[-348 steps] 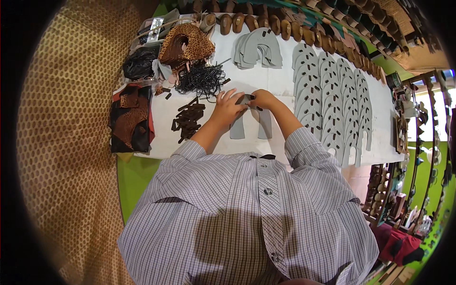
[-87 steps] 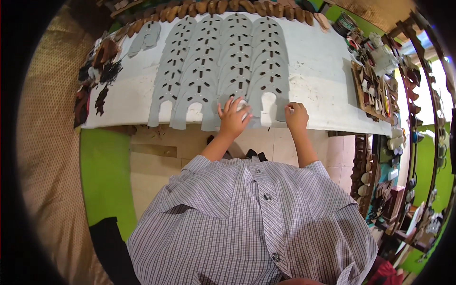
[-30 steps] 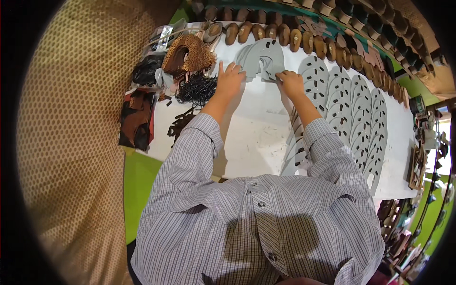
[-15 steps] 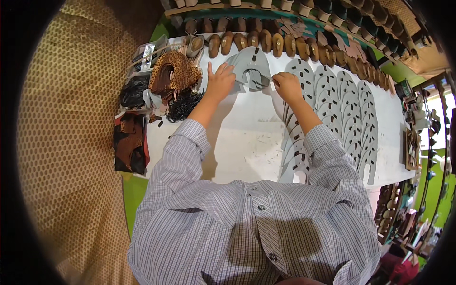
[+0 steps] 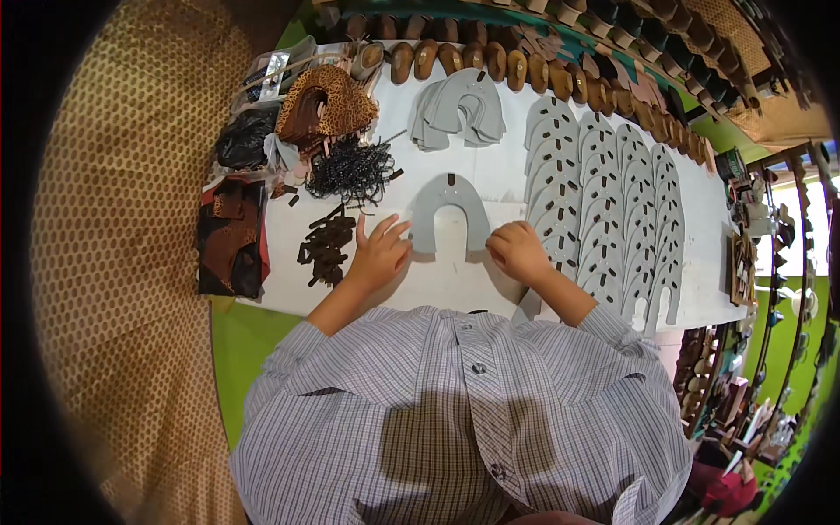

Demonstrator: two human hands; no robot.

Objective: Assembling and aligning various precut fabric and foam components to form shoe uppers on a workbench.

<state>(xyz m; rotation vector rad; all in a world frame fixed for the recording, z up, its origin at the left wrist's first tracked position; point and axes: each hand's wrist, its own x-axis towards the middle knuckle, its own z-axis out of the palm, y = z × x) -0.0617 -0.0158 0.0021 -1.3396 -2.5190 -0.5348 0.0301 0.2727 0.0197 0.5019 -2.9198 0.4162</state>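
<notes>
A grey U-shaped shoe upper (image 5: 451,189) lies flat in front of me, its curve away from me and a small dark tab at its top. My left hand (image 5: 381,255) is beside its left leg, fingers apart; whether the fingertips touch the edge is hard to tell. At the end of the right leg, my right hand (image 5: 518,251) has its fingers bent together on the tip. Farther back sits a loose pile of similar grey uppers (image 5: 429,114). To the left of my left hand are a heap of short dark strips (image 5: 327,248) and a tangle of black cord (image 5: 350,171).
Overlapping rows of grey uppers with dark tabs (image 5: 599,201) cover the right of the white table (image 5: 700,236). Brown shoe forms (image 5: 517,70) line its far edge. Leopard-print pieces (image 5: 328,105) and a black plastic bag (image 5: 243,138) lie at left. Racks (image 5: 792,262) stand at right.
Both hands have come back toward me from the far pile of uppers. A single grey upper now lies between them, nearer my body. The heap of dark strips has come into sight.
</notes>
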